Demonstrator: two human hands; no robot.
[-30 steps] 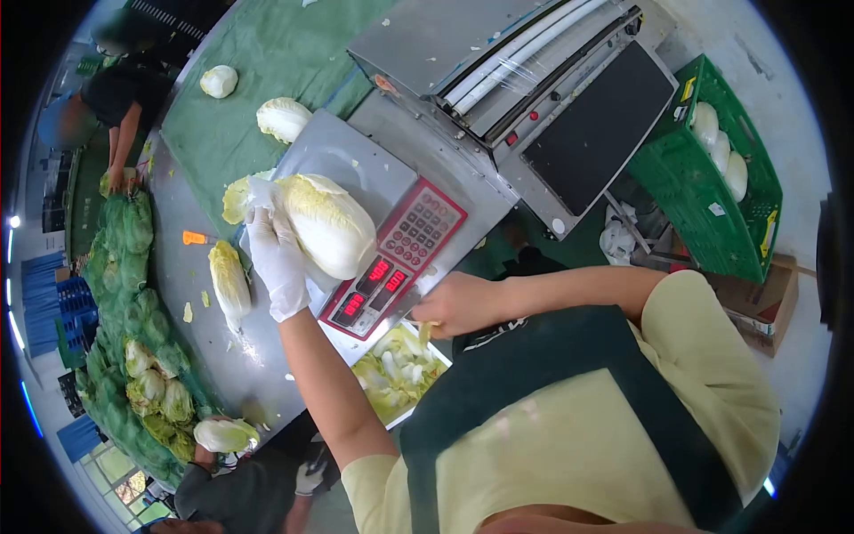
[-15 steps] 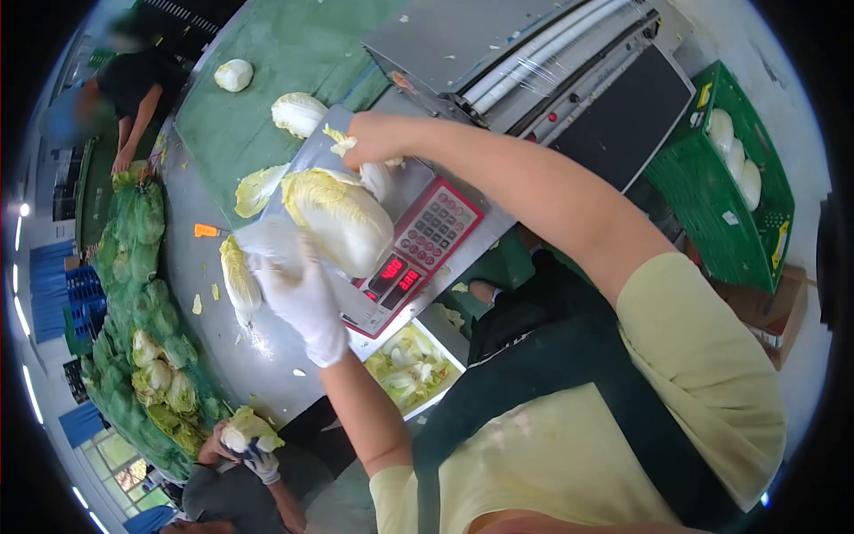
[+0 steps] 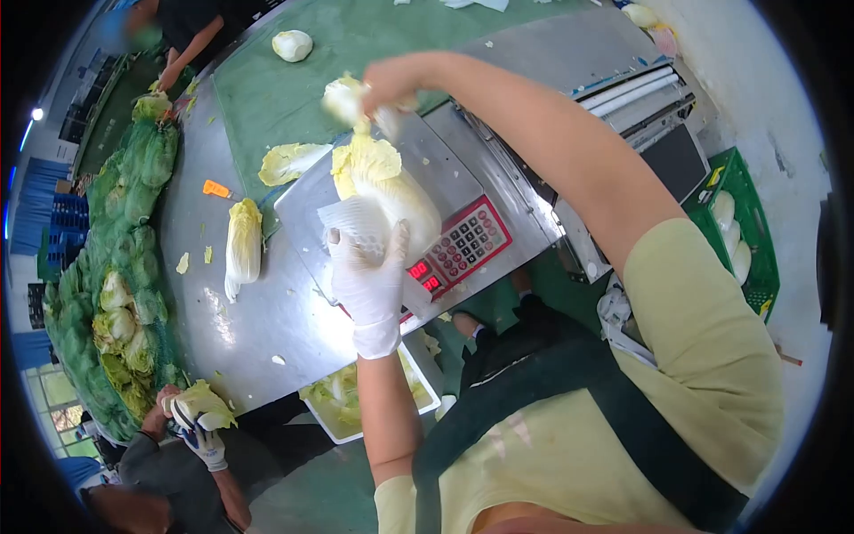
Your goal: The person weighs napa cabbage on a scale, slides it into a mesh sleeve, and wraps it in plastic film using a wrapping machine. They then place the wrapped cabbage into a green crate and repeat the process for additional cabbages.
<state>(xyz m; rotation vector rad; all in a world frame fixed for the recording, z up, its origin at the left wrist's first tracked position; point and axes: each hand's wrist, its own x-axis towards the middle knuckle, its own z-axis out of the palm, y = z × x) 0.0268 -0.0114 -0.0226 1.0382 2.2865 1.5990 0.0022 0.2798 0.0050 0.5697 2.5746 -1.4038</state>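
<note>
On the scale's metal plate (image 3: 298,209) lies a large napa cabbage (image 3: 405,200), its yellow leafy end toward the far side. My left hand (image 3: 369,285), in a white glove, is at the near left side of the cabbage, thumb and fingers around a white foam net (image 3: 354,222) that touches it. Beyond the plate, my bare right hand (image 3: 391,82) is blurred, with fingers closed on pale cabbage leaves (image 3: 345,100). The scale's red keypad panel (image 3: 467,245) shows lit digits. A loose leaf (image 3: 289,164) lies beyond the plate.
A small cabbage (image 3: 243,245) and orange-handled tool (image 3: 216,189) lie left; another cabbage (image 3: 292,45) sits farther back. Green net sacks (image 3: 124,187) line the left. A wrapping machine (image 3: 632,93), green crate (image 3: 756,240) and leaf bin (image 3: 431,392) stand around. Two people work left.
The view has shifted. My right hand has moved away from the cabbage, still with leaves. My left hand has brought the foam net against the cabbage.
</note>
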